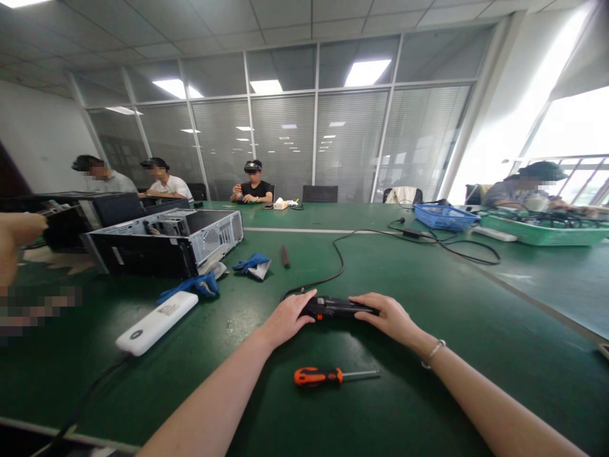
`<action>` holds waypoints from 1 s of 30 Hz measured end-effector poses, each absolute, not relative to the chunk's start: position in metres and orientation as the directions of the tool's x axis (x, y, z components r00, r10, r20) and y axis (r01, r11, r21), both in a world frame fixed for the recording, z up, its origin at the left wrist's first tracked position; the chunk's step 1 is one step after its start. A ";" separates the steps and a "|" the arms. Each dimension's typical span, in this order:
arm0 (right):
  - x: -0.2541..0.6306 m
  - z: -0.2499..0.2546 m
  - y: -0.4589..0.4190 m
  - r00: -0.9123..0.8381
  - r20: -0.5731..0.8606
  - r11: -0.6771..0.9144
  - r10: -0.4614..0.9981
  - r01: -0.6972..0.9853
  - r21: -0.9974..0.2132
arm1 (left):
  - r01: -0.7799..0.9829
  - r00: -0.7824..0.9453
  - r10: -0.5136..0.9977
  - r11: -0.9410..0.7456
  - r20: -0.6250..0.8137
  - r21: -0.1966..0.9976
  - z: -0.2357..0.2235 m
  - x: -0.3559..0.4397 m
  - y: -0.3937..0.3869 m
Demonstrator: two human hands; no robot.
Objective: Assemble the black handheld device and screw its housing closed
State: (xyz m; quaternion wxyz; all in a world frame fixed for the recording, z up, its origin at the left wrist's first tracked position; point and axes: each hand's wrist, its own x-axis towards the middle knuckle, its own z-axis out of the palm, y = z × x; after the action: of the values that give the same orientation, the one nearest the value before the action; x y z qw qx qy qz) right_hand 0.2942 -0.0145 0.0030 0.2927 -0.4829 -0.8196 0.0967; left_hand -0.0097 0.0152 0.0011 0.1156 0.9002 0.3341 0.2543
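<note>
A flat black device with a small red part (335, 308) lies on the green table (428, 304), and a black cable (333, 266) runs from its left end toward the back. My left hand (285, 317) rests on the device's left end, fingers curled over it. My right hand (387, 315) holds the right end, fingers laid along its top. An orange-handled screwdriver (328, 376) lies on the table just in front of the device, between my forearms, untouched.
An open computer case (166, 241) stands at the left, with blue gloves (252, 263), a white power strip (157, 322) and a short dark rod (285, 256) near it. A blue basket (445, 217) and green tray (547, 231) sit far right. Several people sit around the table; another person's hand (16, 244) shows at the left edge.
</note>
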 end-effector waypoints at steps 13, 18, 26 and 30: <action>0.292 0.004 -0.016 -0.365 0.375 0.511 0.852 0.732 -0.450 | 0.546 0.608 0.702 -0.709 0.370 0.446 0.001 -0.011 0.016; 0.293 0.003 -0.014 -0.377 0.378 0.520 0.846 0.740 -0.427 | 0.507 0.619 0.685 -0.722 0.384 0.471 0.005 -0.011 0.015; 0.290 0.002 -0.017 -0.368 0.432 0.540 0.823 0.741 -0.400 | 0.489 0.618 0.673 -0.734 0.407 0.470 0.005 -0.011 0.014; 0.291 0.000 -0.015 -0.359 0.443 0.539 0.821 0.744 -0.396 | 0.489 0.607 0.671 -0.738 0.426 0.465 0.004 -0.010 0.015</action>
State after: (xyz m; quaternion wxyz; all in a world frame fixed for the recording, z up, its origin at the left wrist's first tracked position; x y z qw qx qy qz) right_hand 0.2910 -0.0154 -0.0003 0.3064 -0.4760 -0.8219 0.0634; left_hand -0.0104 0.0151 0.0039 0.1527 0.8833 0.3283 0.2977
